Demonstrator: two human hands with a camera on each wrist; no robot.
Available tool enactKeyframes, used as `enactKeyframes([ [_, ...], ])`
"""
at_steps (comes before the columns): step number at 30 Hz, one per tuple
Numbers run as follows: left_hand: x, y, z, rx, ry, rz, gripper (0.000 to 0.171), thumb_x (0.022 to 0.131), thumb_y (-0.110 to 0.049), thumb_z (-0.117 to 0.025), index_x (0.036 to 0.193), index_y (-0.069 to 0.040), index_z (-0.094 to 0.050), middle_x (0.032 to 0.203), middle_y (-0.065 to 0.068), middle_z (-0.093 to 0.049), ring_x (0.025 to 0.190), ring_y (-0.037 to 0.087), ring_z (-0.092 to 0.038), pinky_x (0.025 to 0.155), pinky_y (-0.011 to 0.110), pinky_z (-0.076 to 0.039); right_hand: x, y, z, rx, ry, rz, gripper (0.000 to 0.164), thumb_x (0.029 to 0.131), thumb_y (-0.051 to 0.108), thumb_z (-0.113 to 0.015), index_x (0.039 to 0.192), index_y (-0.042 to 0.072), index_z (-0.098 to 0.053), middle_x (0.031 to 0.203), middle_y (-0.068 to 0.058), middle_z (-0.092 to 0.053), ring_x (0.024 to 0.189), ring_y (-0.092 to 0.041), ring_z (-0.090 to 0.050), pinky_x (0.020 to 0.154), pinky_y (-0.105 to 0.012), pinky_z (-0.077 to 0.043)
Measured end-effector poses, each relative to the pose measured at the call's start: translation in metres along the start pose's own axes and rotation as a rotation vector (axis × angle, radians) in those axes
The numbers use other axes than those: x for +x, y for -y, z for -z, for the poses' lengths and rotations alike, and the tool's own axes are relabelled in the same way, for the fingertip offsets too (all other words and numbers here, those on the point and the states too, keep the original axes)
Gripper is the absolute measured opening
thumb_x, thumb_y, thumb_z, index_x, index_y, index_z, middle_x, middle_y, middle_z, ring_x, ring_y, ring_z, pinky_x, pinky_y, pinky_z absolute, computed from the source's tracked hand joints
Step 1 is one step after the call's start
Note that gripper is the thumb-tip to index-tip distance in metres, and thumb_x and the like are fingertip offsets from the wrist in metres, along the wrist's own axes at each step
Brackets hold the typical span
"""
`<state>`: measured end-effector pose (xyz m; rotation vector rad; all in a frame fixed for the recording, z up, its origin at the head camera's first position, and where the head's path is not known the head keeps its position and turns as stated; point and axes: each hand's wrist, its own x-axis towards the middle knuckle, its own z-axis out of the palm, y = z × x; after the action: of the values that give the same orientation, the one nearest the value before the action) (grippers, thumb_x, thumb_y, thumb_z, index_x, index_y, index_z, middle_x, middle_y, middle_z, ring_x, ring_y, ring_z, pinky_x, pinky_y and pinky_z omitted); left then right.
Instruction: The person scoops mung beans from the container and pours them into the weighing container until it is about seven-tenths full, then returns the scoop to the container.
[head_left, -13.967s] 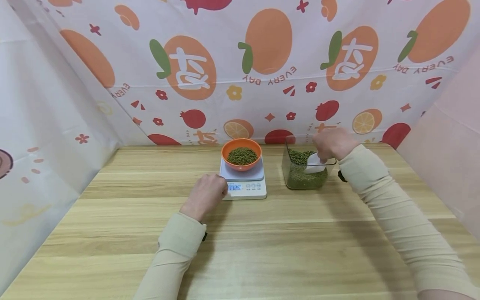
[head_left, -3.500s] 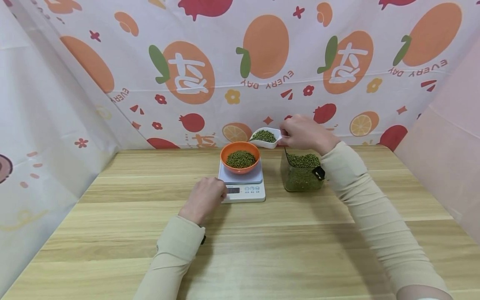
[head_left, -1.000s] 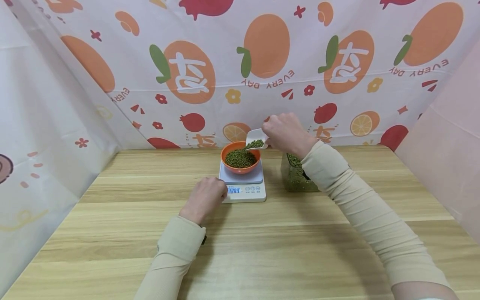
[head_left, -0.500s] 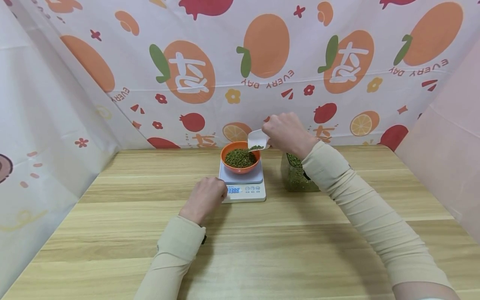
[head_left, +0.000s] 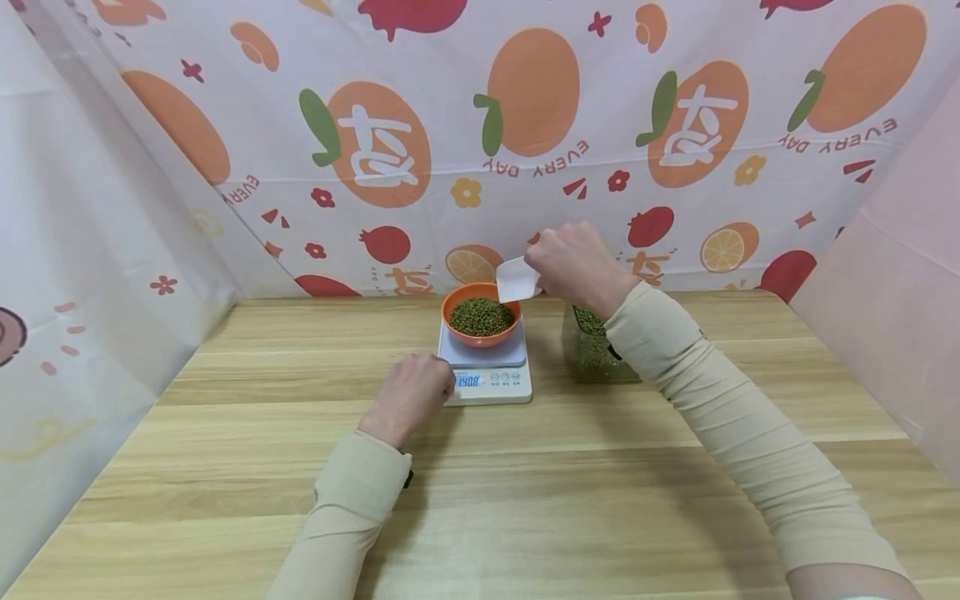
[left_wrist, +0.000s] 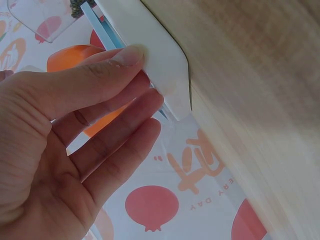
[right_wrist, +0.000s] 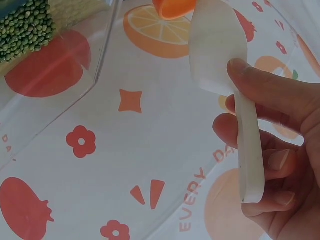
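My right hand (head_left: 573, 262) grips the handle of a white scoop (head_left: 517, 281), thumb along its top in the right wrist view (right_wrist: 250, 145). Tilted steeply, the scoop dips its mouth over the right rim of an orange bowl (head_left: 482, 341); no beans show in it. Small green beans, like mung beans (head_left: 480, 317), lie in the bowl, which stands on a white kitchen scale (head_left: 491, 396). The lit display appears to read 140.8. At the scale's left front corner, my left hand (head_left: 411, 396) holds the edge between thumb and fingertips, clearer in the left wrist view (left_wrist: 100, 115).
A clear square container (head_left: 588, 362) of green beans stands right of the scale, partly hidden by my right forearm. Everything stands on a wooden table (head_left: 480, 500). Right behind it hangs a fruit-print cloth (head_left: 450, 125), with more cloth at both sides.
Beans have slid from the scoop into the bowl, and the display has risen from 138.8 to 140.8. Earlier, my right hand dug in the container, then carried the filled scoop left. My left hand stayed put.
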<state>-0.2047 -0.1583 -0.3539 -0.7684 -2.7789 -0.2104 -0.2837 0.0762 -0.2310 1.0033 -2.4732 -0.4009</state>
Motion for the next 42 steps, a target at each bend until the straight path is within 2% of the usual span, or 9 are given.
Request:
enactKeyframes([
  [13,-0.001,-0.001,0.001,-0.018,0.009,0.005,0.040,0.063,0.018,-0.045,0.055,-0.018,-0.028,0.057,-0.002,-0.029,0.057,0.013,-0.031,0.051,0.024,-0.023,0.000,-0.002,-0.004,0.015,-0.002,0.000,0.009,0.084,0.007,-0.076,0.093,0.004,-0.078,0.071,-0.010,-0.065,0.054,-0.020,-0.044,0.048,-0.033,-0.044],
  [17,0.000,-0.001,0.001,-0.018,0.013,0.010,0.040,0.064,0.018,-0.046,0.054,-0.018,-0.029,0.057,-0.002,-0.029,0.057,0.013,-0.031,0.051,0.024,-0.023,-0.002,-0.002,-0.003,0.030,-0.001,-0.004,0.013,0.084,0.013,-0.080,0.094,0.005,-0.078,0.073,-0.010,-0.067,0.055,-0.023,-0.050,0.049,-0.035,-0.046],
  [23,0.000,-0.001,0.002,-0.020,0.014,0.009,0.040,0.064,0.018,-0.046,0.055,-0.017,-0.029,0.057,-0.003,-0.028,0.056,0.012,-0.031,0.051,0.024,-0.023,-0.006,-0.009,-0.001,0.107,0.005,-0.041,0.020,0.083,0.018,-0.083,0.098,0.005,-0.078,0.082,-0.011,-0.071,0.067,-0.029,-0.064,0.056,-0.041,-0.052],
  [28,0.000,-0.001,0.001,-0.010,0.016,0.009,0.040,0.064,0.017,-0.046,0.055,-0.018,-0.028,0.057,-0.002,-0.028,0.057,0.013,-0.031,0.051,0.024,-0.023,-0.007,-0.014,-0.001,0.136,-0.024,-0.046,0.016,0.083,0.014,-0.081,0.096,0.006,-0.079,0.079,-0.009,-0.071,0.065,-0.028,-0.063,0.053,-0.041,-0.050],
  [35,0.001,-0.001,0.000,-0.010,0.021,0.012,0.041,0.064,0.018,-0.046,0.054,-0.018,-0.028,0.057,-0.002,-0.029,0.056,0.013,-0.032,0.051,0.024,-0.024,-0.011,-0.021,0.005,0.251,0.014,-0.121,0.020,0.081,0.017,-0.084,0.098,0.008,-0.080,0.087,-0.009,-0.074,0.077,-0.029,-0.065,0.059,-0.044,-0.053],
  [42,0.000,-0.001,0.001,-0.014,0.020,0.013,0.040,0.065,0.018,-0.046,0.055,-0.017,-0.029,0.057,-0.002,-0.029,0.057,0.013,-0.032,0.051,0.024,-0.024,-0.016,-0.030,0.006,0.300,0.022,-0.173,0.016,0.081,0.018,-0.085,0.093,0.009,-0.078,0.083,-0.006,-0.072,0.073,-0.025,-0.061,0.057,-0.043,-0.051],
])
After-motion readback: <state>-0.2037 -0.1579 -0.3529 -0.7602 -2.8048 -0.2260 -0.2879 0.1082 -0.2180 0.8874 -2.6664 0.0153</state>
